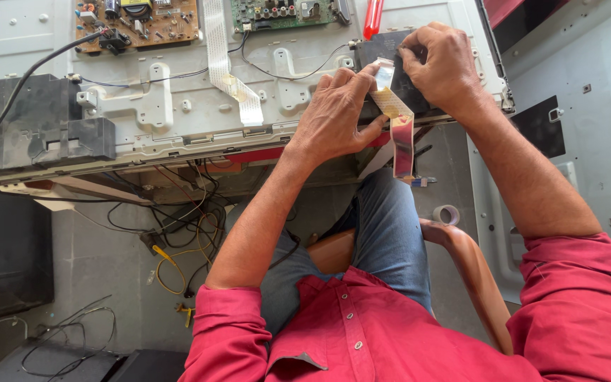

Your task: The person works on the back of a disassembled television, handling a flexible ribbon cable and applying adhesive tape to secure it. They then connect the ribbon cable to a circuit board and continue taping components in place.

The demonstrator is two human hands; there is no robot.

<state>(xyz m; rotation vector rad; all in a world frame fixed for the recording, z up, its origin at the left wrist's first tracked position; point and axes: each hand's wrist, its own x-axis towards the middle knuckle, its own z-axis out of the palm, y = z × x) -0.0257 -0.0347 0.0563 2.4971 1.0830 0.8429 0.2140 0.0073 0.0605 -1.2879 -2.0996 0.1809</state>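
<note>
head view: both grips pinch a thin, floppy flat ribbon cable [392, 106]; left hand [337, 117] below, right hand [441, 64] clamped at its fragile top end.

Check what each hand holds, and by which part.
Left hand pinches the flat ribbon cable near its upper end. Right hand rests fingertips on the black block there; its grip cannot be told.

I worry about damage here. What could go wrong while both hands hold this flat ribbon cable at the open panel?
The left hand bends the flat ribbon cable sharply; it could crease or tear. The right hand presses on the black block, which might slip.
</note>
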